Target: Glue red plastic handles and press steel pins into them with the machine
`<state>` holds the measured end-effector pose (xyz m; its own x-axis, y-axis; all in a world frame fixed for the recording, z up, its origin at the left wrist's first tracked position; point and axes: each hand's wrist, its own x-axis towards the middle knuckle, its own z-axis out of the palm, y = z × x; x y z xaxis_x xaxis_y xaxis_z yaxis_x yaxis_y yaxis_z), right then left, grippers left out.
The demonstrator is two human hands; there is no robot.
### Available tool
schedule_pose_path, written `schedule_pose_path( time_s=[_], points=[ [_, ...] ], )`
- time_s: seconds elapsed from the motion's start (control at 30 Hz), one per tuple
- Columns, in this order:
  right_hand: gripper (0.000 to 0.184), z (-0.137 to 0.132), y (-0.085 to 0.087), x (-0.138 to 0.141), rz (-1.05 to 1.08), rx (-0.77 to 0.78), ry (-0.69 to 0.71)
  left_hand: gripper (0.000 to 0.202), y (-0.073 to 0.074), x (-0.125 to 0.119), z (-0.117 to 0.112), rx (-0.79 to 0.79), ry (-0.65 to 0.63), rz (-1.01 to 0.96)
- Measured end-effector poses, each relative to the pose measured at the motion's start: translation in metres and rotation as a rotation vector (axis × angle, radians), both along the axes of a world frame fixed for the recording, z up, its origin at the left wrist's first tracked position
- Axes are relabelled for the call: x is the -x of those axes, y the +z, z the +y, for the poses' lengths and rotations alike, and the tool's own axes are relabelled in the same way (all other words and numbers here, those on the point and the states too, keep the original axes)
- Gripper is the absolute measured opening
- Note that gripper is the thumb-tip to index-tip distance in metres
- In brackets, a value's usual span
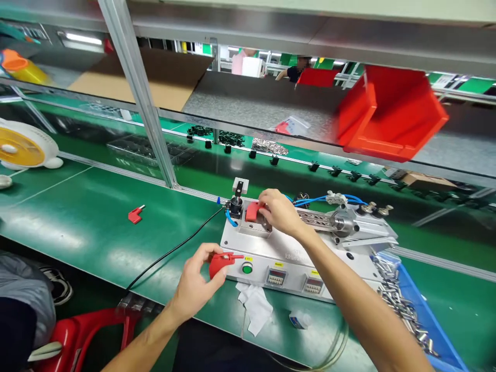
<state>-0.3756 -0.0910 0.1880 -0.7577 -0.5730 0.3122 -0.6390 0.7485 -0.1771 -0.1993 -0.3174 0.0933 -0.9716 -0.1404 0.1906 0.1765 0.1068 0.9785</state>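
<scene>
My left hand [192, 284] is closed around a red plastic handle-like part [219, 265], whose thin arm points right, in front of the metal bench machine [282, 248]. My right hand [282, 213] reaches over the machine, its fingertips closed on a second red plastic part [252, 211] at the metal fixture block [253, 229]. How firmly that part sits in the block is hidden by the fingers. A third red part [135, 214] with a pale tip lies on the green table to the left. A green button [247, 267] faces me below the fixture.
At the right, a blue bin [445, 338] holds many small metal pieces. A white cloth [258, 309] and a small bottle [299, 320] lie before the machine. A black cable [174, 250] crosses the table. Overhead, a red bin [403, 121] sits on the shelf; a metal post [141, 93] rises behind.
</scene>
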Motion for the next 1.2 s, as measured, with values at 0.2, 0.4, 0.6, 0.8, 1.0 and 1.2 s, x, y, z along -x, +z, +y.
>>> schedule_pose_path(
  time_s=[0.2, 0.4, 0.6, 0.8, 1.0, 1.2],
  points=[
    [0.011, 0.06, 0.013, -0.04, 0.13, 0.263, -0.121, 0.016, 0.056, 0.068, 0.02, 0.595, 0.031, 0.443],
    [0.016, 0.116, -0.024, -0.09, 0.044, 0.093, -0.129, 0.014, 0.074, 0.128, 0.062, 1.211, -0.018, 0.374],
    [0.023, 0.129, -0.05, -0.11, 0.041, 0.095, -0.166, 0.02, 0.067, 0.14, 0.082, 1.29, -0.072, 0.341],
    [0.029, 0.153, -0.046, -0.143, 0.117, 0.123, -0.139, 0.021, 0.049, 0.122, 0.07, 1.278, -0.073, 0.393],
    [0.031, 0.193, -0.04, -0.183, 0.015, 0.069, -0.212, 0.022, 0.048, 0.114, 0.058, 1.214, -0.091, 0.453],
    [0.029, 0.213, -0.057, -0.207, -0.019, -0.129, -0.242, 0.03, 0.066, 0.127, 0.069, 1.369, -0.066, 0.348]
  ],
)
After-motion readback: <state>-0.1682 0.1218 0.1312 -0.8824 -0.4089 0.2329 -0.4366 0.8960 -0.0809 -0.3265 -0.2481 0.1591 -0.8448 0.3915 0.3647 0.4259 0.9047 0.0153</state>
